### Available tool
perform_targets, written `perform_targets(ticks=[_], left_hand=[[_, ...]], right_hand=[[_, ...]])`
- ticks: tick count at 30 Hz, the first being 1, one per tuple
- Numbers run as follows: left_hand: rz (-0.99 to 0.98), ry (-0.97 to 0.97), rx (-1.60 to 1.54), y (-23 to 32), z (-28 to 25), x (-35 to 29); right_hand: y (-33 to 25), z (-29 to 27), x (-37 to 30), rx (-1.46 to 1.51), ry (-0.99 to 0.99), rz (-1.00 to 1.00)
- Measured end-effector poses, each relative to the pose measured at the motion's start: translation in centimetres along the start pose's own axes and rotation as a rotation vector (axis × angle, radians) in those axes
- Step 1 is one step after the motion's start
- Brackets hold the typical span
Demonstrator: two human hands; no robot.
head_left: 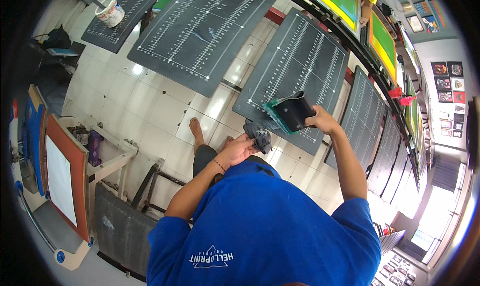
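Right hand (320,120) grips black squeegee (292,111), long axis slanting up-right; left hand (240,148) clutches dark rag (259,136), just below-left of the blade.

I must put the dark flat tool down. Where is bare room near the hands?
The dark pallet board beyond the right hand is bare. The next board leftward is bare too. Between left hand and flat tool, the rag crowds.

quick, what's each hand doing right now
Left hand: closed on a dark rag.
Right hand: closed on a black squeegee with green ink on its edge.
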State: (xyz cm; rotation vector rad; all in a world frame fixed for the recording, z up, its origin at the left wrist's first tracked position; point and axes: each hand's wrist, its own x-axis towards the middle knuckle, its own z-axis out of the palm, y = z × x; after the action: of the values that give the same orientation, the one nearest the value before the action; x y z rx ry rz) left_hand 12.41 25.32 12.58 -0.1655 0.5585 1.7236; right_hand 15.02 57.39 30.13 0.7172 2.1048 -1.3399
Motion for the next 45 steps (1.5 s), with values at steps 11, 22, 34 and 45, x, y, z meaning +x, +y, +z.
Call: perform_targets(ticks=[11,22,34,45], left_hand=[[0.147,0.014,0.001,13.5,0.0,-7.4],[0.68,0.5,0.087,31.5,-15.3,-21.4],[0.011,0.85,0.282,34.8,-35.4,-20.0],[-0.213,0.722,0.489,36.1,-34.9,-15.2]], right_hand=[[-11.5,3.7,9.0,0.298,0.173,-0.285],[-20.0,25.1,18.3,-0.809,0.736,-0.725],[0.7,9.2,0.6,-0.457,1.329,0.57],[-11.4,23.2,9.2,-0.339,1.184,0.741]])
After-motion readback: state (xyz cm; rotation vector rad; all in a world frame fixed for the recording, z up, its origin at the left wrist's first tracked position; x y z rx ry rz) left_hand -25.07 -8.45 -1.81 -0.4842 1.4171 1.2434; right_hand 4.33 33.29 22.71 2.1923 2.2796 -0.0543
